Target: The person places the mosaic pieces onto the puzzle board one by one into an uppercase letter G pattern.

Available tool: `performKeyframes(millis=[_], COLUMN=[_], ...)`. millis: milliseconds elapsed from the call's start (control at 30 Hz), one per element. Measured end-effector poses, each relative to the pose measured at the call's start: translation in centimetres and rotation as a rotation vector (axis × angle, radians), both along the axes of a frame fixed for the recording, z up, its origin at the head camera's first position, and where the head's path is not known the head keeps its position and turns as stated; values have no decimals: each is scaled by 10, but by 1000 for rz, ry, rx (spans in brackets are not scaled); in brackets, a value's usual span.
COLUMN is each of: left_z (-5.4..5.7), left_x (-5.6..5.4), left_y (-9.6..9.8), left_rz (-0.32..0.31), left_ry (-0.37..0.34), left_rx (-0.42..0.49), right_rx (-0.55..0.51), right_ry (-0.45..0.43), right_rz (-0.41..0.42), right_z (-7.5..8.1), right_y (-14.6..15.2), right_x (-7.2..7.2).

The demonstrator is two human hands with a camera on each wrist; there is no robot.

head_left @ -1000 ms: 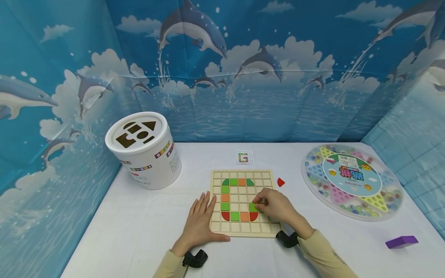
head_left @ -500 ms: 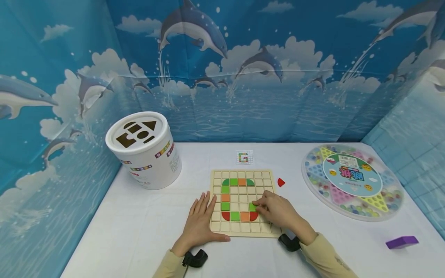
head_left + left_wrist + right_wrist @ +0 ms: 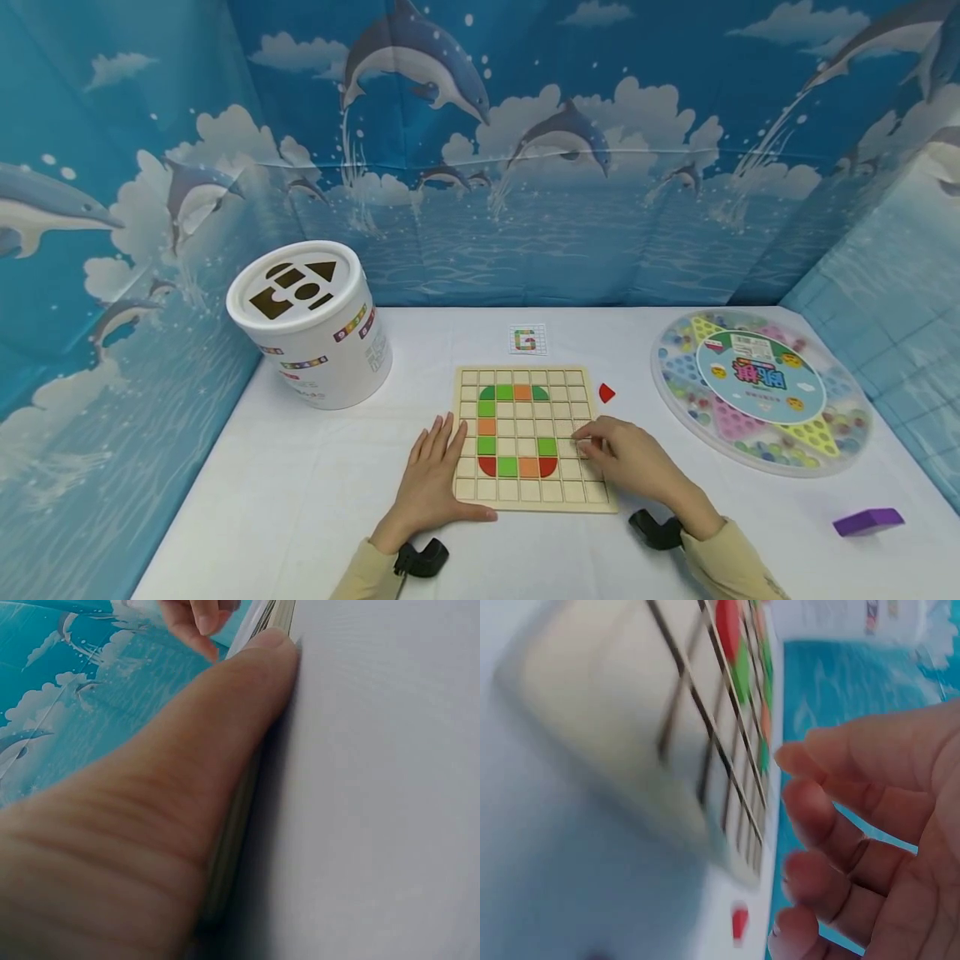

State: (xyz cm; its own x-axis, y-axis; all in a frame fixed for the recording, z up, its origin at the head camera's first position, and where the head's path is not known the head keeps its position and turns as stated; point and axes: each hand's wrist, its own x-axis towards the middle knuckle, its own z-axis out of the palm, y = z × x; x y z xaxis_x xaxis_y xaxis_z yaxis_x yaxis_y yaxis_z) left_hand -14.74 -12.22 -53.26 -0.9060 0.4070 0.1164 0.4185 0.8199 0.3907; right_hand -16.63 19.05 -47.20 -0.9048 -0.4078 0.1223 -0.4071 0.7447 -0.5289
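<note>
A wooden grid board [image 3: 525, 498] lies on the white table, with green, orange and red tiles set in its squares in a C-like shape. My left hand [image 3: 429, 479] rests at the board's left edge with fingers spread; its thumb [image 3: 247, 675] lies along the near edge. Over the board's right side is my right hand [image 3: 630, 458], fingers loosely bent and holding nothing, as the right wrist view also shows. A green square tile [image 3: 547, 447] sits in the grid just left of those fingertips, above a red rounded tile [image 3: 548, 467]. Beyond the hand, a red quarter-round piece [image 3: 606, 393] lies on the table.
Behind the board lies a small pattern card [image 3: 528, 340] showing a coloured G on a grid. A white bucket [image 3: 322, 350] with shaped holes in its lid stands at left. To the right are a round marble game box [image 3: 761, 392] and a purple block [image 3: 867, 522].
My right hand has let go of the green square tile, which stays in its grid square, and has moved right. The left hand has not moved.
</note>
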Motion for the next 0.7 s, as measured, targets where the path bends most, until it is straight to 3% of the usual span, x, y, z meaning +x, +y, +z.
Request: performKeyframes(millis=[233,700], left_z=[1,-2], left_x=[0,0], left_y=[0,0], left_rz=[5,7], left_ry=[-3,10], left_rx=[3,0], right_rx=[15,20], right_ry=[-52,-168], right_rz=[-75,67], right_z=[7,-3], right_y=[42,80], right_x=[4,21])
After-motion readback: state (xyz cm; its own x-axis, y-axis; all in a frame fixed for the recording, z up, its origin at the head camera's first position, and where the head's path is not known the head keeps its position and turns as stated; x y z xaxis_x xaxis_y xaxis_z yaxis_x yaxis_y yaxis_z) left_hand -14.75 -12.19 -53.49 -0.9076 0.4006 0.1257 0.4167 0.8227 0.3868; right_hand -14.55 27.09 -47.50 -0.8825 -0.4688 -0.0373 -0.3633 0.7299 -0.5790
